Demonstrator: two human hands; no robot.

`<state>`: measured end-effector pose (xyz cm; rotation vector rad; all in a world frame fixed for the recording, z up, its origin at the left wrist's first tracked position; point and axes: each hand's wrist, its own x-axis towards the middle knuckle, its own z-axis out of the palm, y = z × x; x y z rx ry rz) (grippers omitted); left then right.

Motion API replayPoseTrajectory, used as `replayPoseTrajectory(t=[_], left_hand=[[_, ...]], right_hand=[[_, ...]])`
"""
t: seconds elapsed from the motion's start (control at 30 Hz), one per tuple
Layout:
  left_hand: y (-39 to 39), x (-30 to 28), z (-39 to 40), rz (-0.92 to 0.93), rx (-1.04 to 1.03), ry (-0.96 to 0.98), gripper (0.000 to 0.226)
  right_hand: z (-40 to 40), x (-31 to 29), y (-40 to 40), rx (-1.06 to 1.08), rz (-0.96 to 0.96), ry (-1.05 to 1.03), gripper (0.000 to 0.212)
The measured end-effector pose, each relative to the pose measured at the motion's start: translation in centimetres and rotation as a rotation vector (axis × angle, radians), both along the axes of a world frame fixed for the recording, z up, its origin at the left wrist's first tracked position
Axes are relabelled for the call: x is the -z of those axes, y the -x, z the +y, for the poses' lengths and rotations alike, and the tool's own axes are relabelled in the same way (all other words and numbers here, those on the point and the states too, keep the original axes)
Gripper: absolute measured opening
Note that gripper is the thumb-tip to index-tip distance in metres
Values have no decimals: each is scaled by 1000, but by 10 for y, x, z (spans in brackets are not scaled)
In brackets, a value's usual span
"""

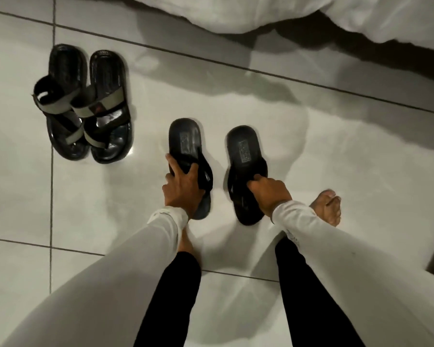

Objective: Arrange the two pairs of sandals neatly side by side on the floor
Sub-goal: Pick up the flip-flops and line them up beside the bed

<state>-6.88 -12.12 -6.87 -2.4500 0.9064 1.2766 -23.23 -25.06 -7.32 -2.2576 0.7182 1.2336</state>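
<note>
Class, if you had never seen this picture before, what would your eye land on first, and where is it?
First, the two hands in the middle: the left hand holds one black flip-flop by its straps, and the right hand has its fingers on the other flip-flop beside it, with a gap between the two. Next, the strapped sandals at upper left, close together on the pale tile floor.
</note>
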Motion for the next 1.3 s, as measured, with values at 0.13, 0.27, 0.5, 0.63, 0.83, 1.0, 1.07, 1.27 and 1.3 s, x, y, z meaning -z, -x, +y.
replayPoseTrajectory(t=[0.13,0.27,0.5,0.63,0.83,1.0,1.07,1.27,1.3], left_hand=[[16,1,-15,34,67,42,66],[39,5,-54,46,107,81,74],[70,12,-126,78,129,97,85],[79,13,-161,90,150,79,82],[89,12,-200,76,128,90,83],[97,10,-210,118,67,106,83],[98,9,-211,131,51,109,84],[94,7,-214,185,17,112,84],[92,8,-215,190,12,109,84]], right_hand=[[-20,0,12,113,-36,6,27],[-54,-6,29,173,-80,53,31],[-99,-10,67,234,-71,87,34],[-117,-6,92,276,-73,100,38],[-138,-2,113,356,-100,105,38],[-150,-3,120,386,-107,95,37],[-152,-4,120,385,-95,84,32],[-159,-7,121,654,-52,-35,36],[-159,-9,120,767,-57,-64,38]])
